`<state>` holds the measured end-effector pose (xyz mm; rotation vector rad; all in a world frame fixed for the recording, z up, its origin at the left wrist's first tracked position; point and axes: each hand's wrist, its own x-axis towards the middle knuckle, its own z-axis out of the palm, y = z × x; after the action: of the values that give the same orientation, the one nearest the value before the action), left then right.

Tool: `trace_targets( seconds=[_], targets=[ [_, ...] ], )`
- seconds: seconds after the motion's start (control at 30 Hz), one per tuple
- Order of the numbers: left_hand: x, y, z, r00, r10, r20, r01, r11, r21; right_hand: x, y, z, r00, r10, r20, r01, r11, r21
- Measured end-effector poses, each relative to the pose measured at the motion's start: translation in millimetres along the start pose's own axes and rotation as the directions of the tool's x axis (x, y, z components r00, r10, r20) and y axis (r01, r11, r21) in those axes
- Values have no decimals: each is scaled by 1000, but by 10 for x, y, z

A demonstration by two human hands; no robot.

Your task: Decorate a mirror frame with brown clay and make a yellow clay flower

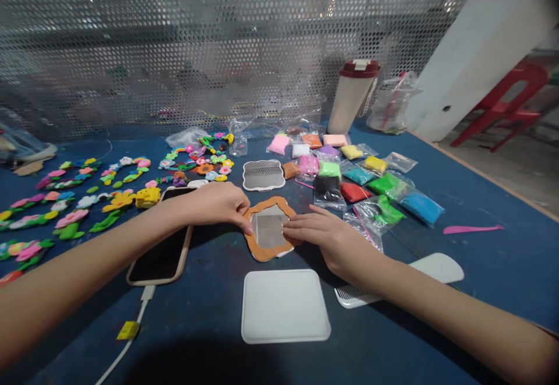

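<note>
A small wavy-edged mirror (pixel 269 229) lies on the blue table, its rim covered with a band of orange clay (pixel 263 253). My left hand (pixel 220 204) pinches the mirror's left edge between thumb and curled fingers. On the opposite side, my right hand (pixel 327 233) rests with fingers stretched out flat over the right part of the clay rim. A bit of white edge shows below the clay at the lower right. Just behind sits a second white-framed mirror (pixel 263 175). In front lies a white rounded rectangular board (pixel 285 306).
A phone (pixel 159 257) with a charging cable (pixel 140 309) lies under my left forearm. Colourful clay flower pieces (pixel 117 201) spread leftward. Bagged clay packets (pixel 358 175) lie right, near a tumbler (pixel 353 96). A white comb (pixel 437 268) is partly under my right forearm, near a pink tool (pixel 471 229).
</note>
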<state>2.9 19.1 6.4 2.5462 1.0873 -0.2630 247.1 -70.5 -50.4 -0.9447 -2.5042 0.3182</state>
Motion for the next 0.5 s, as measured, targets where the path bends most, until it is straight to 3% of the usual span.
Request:
trace_targets(
  seconds=[0.2,0.5],
  targets=[
    [-10,19,25,1000,15,-8,-15,1000,-5,-30,34,53,998,-37,46,41,997,-71],
    [-56,31,25,999,18,-47,-19,1000,-19,-25,-4,39,999,6,39,-4,999,-49]
  ],
)
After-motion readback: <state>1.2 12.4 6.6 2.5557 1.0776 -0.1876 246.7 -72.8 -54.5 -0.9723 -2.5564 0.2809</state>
